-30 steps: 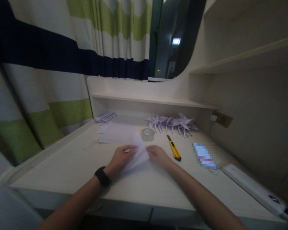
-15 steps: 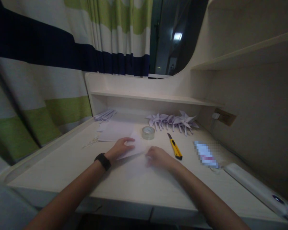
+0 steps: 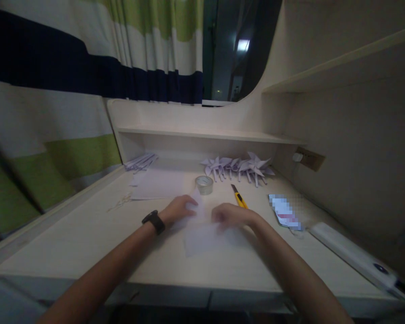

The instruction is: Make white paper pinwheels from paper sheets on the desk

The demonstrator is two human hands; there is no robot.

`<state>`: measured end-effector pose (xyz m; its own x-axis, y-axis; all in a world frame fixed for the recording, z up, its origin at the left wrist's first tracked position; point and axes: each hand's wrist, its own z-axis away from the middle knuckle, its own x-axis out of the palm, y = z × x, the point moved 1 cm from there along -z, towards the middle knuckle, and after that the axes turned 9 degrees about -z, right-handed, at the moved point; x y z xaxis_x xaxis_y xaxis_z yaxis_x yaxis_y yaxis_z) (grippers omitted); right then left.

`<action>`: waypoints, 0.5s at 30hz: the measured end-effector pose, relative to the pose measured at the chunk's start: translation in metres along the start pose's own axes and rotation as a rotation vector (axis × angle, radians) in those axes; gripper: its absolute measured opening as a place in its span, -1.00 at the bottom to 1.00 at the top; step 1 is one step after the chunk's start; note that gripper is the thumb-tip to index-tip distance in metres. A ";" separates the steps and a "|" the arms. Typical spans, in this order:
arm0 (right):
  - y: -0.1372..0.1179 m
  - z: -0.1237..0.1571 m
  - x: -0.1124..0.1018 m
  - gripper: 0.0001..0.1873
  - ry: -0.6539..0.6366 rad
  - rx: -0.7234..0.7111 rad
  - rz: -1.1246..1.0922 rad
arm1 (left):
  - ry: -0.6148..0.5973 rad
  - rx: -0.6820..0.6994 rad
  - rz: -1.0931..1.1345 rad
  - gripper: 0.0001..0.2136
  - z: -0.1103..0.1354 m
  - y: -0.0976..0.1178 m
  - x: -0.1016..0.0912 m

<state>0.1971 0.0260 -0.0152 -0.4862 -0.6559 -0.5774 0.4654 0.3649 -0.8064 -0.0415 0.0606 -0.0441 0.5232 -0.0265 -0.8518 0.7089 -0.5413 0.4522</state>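
Observation:
A white sheet of paper lies on the desk in front of me, partly folded. My left hand, with a black watch on its wrist, rests on the sheet's upper left part with fingers curled on a raised flap. My right hand presses on the sheet's upper right, its fingers bent and blurred by motion.
Behind the hands stand a roll of clear tape, a yellow utility knife, several folded paper pinwheels, a stack of white sheets and paper strips. A white bar-shaped device lies at the right. Scissors lie at the left.
The sheet, held up between both hands a second ago, now lies flat on the desk. Both hands came down onto it. The camera shifted slightly right.

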 end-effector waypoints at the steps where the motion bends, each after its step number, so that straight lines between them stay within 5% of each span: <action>1: -0.001 0.005 -0.006 -0.68 -0.047 0.006 -0.120 | -0.030 -0.011 0.009 -0.70 0.001 0.005 0.002; 9: 0.012 0.025 -0.033 -0.66 0.005 0.045 -0.546 | -0.349 0.035 0.344 -0.75 0.021 0.039 0.002; 15: 0.027 0.017 -0.034 -0.66 0.408 -0.019 -0.823 | -0.327 0.127 0.224 -0.73 0.005 0.050 0.001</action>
<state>0.2388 0.0469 -0.0151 -0.8836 -0.4311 0.1828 -0.1541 -0.1009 -0.9829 -0.0078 0.0296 -0.0242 0.4658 -0.4098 -0.7843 0.5201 -0.5903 0.6173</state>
